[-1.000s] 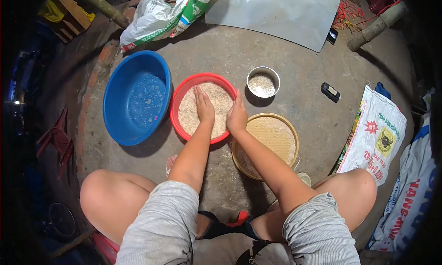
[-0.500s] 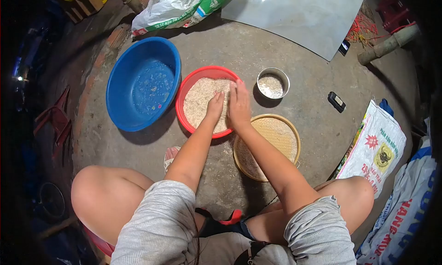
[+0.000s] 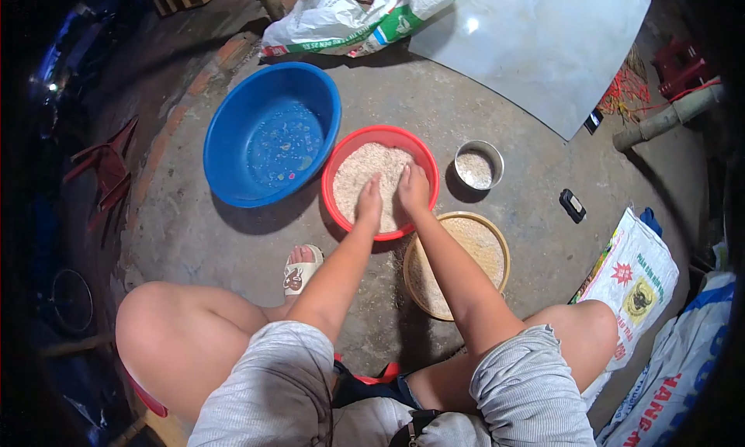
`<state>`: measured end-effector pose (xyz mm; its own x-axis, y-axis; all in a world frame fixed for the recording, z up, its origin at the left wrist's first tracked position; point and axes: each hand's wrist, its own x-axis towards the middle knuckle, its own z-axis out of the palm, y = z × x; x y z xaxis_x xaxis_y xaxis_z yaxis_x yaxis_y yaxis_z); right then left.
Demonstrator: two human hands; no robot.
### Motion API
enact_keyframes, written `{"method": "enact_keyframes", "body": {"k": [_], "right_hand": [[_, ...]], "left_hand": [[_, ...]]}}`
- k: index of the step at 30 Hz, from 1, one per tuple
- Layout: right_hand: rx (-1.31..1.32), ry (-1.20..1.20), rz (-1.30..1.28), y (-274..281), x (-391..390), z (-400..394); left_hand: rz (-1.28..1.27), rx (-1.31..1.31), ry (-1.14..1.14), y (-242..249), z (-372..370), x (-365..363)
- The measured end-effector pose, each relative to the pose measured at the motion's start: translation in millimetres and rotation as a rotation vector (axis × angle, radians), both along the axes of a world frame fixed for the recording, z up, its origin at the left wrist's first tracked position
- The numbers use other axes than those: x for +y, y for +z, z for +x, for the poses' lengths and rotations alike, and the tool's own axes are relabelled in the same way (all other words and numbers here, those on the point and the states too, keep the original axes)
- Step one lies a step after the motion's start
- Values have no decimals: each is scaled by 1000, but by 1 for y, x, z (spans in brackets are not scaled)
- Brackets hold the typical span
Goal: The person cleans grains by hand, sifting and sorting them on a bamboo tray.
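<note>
Both hands are in a red plastic basin [image 3: 329, 195] filled with pale beige, grain-like material [image 3: 358, 171]. My left hand [image 3: 370, 202] is edge-down in it, fingers stretched out. Across from it, my right hand [image 3: 414, 188] faces inward near the basin's right side, its fingers straight and touching the material. A gap of material shows between the palms, and neither hand is wrapped round anything. Close to my right forearm lies a round woven tray [image 3: 483, 249] with a layer of pale bits on it. A metal pot [image 3: 497, 168] holding similar pale grains stands right of the basin.
A large blue basin [image 3: 221, 148] with small bits on its bottom stands at the left. Sacks lie behind [image 3: 334, 28] and at the right [image 3: 640, 284]. A grey sheet [image 3: 535, 51] covers the back floor. A small black device [image 3: 573, 206] lies at the right.
My right hand has come off the basin's right rim and down into the material. My left hand remains inside. The view has shifted, so the scene sits further right and lower.
</note>
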<state>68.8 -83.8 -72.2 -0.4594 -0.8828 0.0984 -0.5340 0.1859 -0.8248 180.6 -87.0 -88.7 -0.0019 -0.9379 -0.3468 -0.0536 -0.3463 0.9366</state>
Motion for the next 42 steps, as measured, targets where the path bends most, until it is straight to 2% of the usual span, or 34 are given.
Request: {"method": "enact_keyframes", "body": {"k": [2,4,5,6,8,10,12,13,15,19,21,25,30,34,36,40,42], "right_hand": [[-16,-38,-70,-14,0,11],[-516,-95,26,-40,-4,23],[-667,-143,-8,-51,-5,32],[-664,-134,-11,-42,-4,40],[-944,-210,-16,-11,0,53],[-1023,-204,-79,0,-1,58],[-1206,-179,-58,14,-6,54],[-1207,-180,-65,27,-7,53],[-1330,-258,-49,56,-7,52],[-1254,-235,-129,89,-10,58],[-1330,-42,-230,103,-6,56],[-1337,-68,-304,112,-3,54],[-1499,-134,-367,115,13,31],[-1594,-283,-415,126,48,2],[-1558,-384,-420,120,70,-10],[-1553,-515,-427,85,114,-31],[-1505,-710,-376,67,139,-39]], "left_hand": [[47,73,47,5,-7,6],[212,439,232,15,-10,7],[264,655,223,-24,-2,-1],[256,659,228,-22,-1,0],[301,617,410,-17,-1,2],[326,575,462,-3,1,-3],[302,910,429,31,-1,-2],[316,976,427,59,-5,-1],[294,986,419,72,-4,-5],[195,1038,419,99,-3,-9],[152,1057,413,109,-2,-10],[95,1109,344,116,-4,-9],[133,1174,287,129,-25,9],[181,1229,166,140,-58,45],[248,1295,147,128,-71,62],[411,1232,102,92,-94,101],[486,1173,141,71,-106,123]]}}
